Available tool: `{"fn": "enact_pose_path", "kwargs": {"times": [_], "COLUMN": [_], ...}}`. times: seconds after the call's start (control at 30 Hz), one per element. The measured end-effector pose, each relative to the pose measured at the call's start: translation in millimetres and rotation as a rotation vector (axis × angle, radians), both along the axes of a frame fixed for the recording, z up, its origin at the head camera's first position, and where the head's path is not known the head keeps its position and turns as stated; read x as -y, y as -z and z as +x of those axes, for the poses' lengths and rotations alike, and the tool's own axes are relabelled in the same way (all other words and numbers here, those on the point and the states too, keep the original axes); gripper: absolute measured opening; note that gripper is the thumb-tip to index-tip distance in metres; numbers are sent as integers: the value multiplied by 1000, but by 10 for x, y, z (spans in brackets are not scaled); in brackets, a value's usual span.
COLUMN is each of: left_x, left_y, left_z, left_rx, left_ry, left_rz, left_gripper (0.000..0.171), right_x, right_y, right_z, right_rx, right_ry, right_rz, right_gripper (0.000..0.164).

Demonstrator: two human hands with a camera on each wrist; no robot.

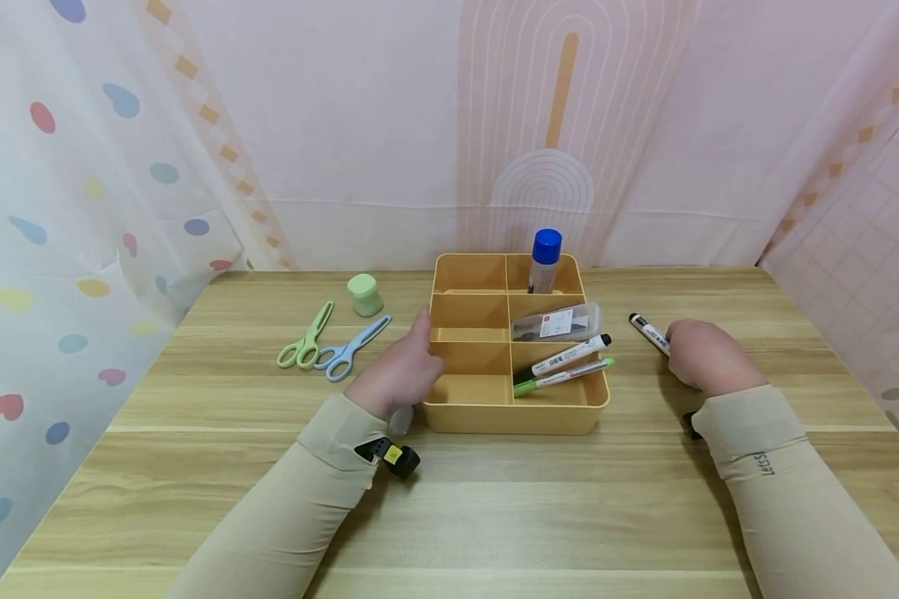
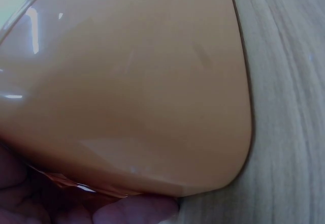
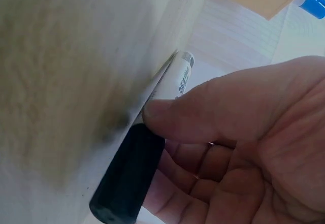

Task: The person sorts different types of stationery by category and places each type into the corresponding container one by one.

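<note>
My left hand (image 1: 403, 366) grips the left wall of an orange-tan desk organizer (image 1: 509, 418), its fingers along the outer side. Close up in the left wrist view, the organizer's smooth side (image 2: 137, 97) fills most of the picture. To the right of the organizer, my right hand (image 1: 707, 353) pinches a white whiteboard marker (image 1: 648, 333) with black ends, low over the table. The right wrist view shows the thumb pressed on the marker's white barrel (image 3: 170, 84), just beyond its black end (image 3: 127, 176).
Inside the organizer are a blue-capped glue stick (image 1: 544, 262), a clear case (image 1: 558, 322), another whiteboard marker (image 1: 565, 358) and a green-ended pen (image 1: 569, 377). Green scissors (image 1: 307, 339), blue scissors (image 1: 352, 348) and a small green container (image 1: 365, 295) lie left on the wooden table (image 1: 539, 532).
</note>
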State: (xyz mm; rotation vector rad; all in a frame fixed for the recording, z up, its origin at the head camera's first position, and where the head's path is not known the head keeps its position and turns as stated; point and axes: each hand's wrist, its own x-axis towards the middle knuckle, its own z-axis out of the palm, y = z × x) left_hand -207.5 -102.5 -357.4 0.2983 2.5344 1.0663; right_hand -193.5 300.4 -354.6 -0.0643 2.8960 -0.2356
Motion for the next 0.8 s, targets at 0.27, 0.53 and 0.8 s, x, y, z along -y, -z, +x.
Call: {"fn": "enact_pose_path", "kwargs": {"times": [0.27,0.53,0.8], "left_x": [-11,-9,-8], "left_y": [5,9,11], "left_z": [-13,-16,-18], "left_rx": [-11,-21,-15], "left_ry": [-18,-17,-17], "left_rz": [25,18,17], "left_gripper": [87,81,84], "right_x": [11,32,45], "right_y": [-18,-45,-41], "right_z": [2,14,18], "right_rx": [-14,-14,-60], "right_ry": [20,49,92], "right_rz": [-20,-42,-79], "right_gripper": [14,18,29]}}
